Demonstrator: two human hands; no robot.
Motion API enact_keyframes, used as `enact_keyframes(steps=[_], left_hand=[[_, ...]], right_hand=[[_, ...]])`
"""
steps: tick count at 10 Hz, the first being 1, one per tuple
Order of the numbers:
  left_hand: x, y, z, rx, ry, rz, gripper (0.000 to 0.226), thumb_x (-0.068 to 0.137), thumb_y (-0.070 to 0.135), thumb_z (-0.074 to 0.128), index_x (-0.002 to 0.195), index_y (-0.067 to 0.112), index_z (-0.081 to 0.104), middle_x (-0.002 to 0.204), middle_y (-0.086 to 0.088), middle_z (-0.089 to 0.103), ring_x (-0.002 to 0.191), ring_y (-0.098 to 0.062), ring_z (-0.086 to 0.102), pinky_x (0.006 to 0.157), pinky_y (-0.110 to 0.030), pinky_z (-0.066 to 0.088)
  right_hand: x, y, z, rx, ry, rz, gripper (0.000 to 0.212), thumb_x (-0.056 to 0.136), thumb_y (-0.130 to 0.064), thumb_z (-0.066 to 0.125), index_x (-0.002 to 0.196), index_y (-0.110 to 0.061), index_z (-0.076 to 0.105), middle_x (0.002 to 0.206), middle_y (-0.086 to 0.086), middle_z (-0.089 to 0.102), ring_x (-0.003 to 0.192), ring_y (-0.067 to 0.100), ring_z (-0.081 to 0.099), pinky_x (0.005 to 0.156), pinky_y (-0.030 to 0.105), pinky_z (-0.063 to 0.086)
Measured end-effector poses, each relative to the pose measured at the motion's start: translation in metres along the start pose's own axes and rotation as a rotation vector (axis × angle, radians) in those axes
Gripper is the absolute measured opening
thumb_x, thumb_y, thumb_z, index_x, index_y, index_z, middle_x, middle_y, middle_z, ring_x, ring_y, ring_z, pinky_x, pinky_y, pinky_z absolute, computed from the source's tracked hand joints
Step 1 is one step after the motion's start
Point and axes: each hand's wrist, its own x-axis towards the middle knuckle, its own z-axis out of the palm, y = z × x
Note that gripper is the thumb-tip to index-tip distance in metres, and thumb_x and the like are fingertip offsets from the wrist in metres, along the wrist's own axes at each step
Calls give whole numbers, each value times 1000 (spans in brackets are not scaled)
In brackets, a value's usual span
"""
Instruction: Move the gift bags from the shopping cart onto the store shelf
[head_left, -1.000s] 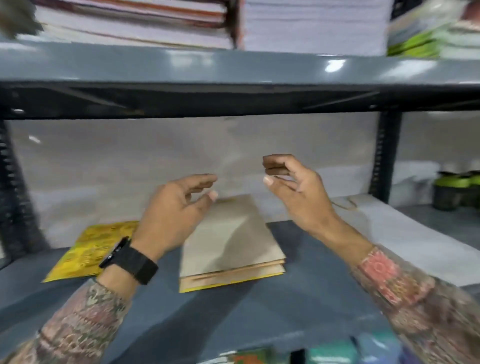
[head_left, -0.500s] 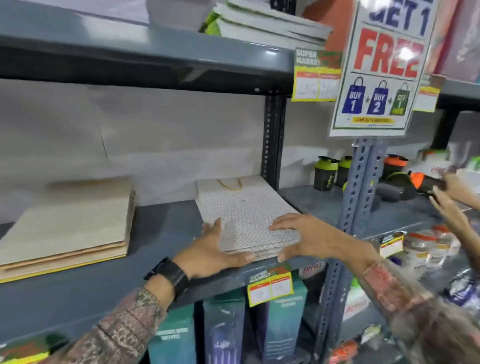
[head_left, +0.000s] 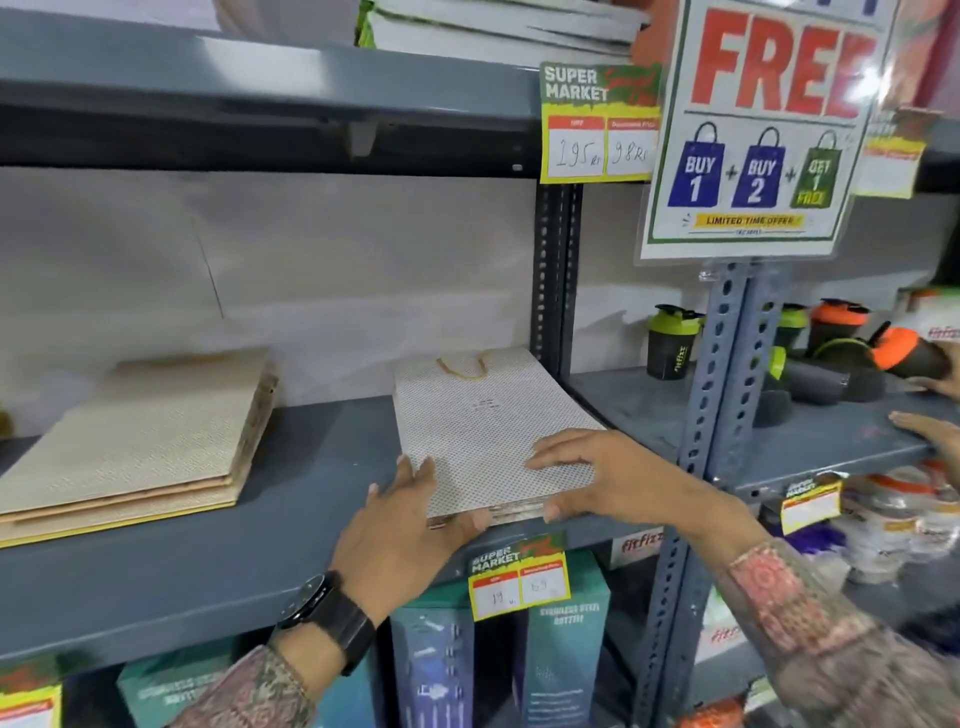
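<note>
A flat stack of white dotted gift bags with a gold cord handle lies on the grey store shelf, its front edge at the shelf lip. My left hand is at the stack's front left corner, fingers along the side and thumb against the front edge. My right hand rests on the stack's front right corner, fingers spread on top and thumb on the front edge. A second flat stack of beige gift bags lies further left on the same shelf. The shopping cart is out of view.
A perforated upright post stands just right of my right hand, with a "FREE" offer sign above it. Shaker bottles fill the neighbouring shelf, where another person's hands reach in. Boxes sit below, and price tags hang off the lip.
A second ago my hands hovered empty over the beige stack. They have since moved right onto the white stack, where they have stayed for the last half second.
</note>
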Motion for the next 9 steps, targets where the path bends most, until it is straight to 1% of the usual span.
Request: enact_keyframes(steps=[1,2,3,4,5,6,7,8,9], left_hand=[[-2,2,1,50,47,-25,104,73,92,23,160,36,12,169,9,7,155,-36,15,117,-47,31],[-2,4,0,37,33,-31,103,75,91,25,161,36,10,169,10,5,156,-35,13,119,-46,28],[4,2,-11,-233,-27,-42,111,70,94,30,161,35,6,168,12,2,158,-19,6,124,-39,17],[16,10,-23,-725,-28,-140,96,81,82,42,160,31,21,166,13,20,154,-10,22,124,-34,14],[25,15,-23,-1105,-130,-145,71,92,66,45,148,23,49,152,5,52,144,-17,45,124,-41,22],[24,16,-23,-1200,-186,-126,63,95,60,47,145,22,54,147,3,58,140,-20,49,123,-43,24],[22,15,-30,-1144,-204,-159,70,95,59,48,152,19,44,156,3,46,147,-18,40,125,-42,21],[13,5,-47,-1079,-164,-164,70,96,58,47,156,23,36,161,8,38,150,-14,33,126,-41,19],[-11,-16,-74,-913,72,-139,67,96,52,53,156,29,35,160,8,39,144,-10,40,120,-34,30]], right_hand=[[1,0,4,44,29,-5,64,64,-65,78,122,-38,74,140,-14,61,132,-3,52,123,33,35],[-2,-3,3,-26,49,22,73,63,-76,73,128,-43,69,145,-17,57,136,-4,48,126,39,28],[0,-6,-7,-54,224,135,86,72,-91,54,141,-39,57,151,-16,54,140,3,47,123,45,32],[19,-7,-23,93,325,338,78,88,-78,48,146,-27,52,151,-1,56,134,20,53,110,38,40],[38,-4,-31,373,210,571,76,97,-63,50,152,-10,44,152,10,50,130,26,51,97,31,35],[46,2,-29,289,195,607,53,98,-59,52,120,-11,62,118,6,63,104,22,60,83,32,43],[41,-1,-27,191,207,594,41,99,-56,53,88,-18,54,76,-6,49,68,12,50,58,30,36],[31,-22,-17,88,298,474,31,98,-53,56,97,-23,66,83,-8,61,75,13,59,63,30,42],[28,-52,4,-142,429,303,54,97,-53,57,140,-21,59,130,5,68,124,27,62,97,35,49]])
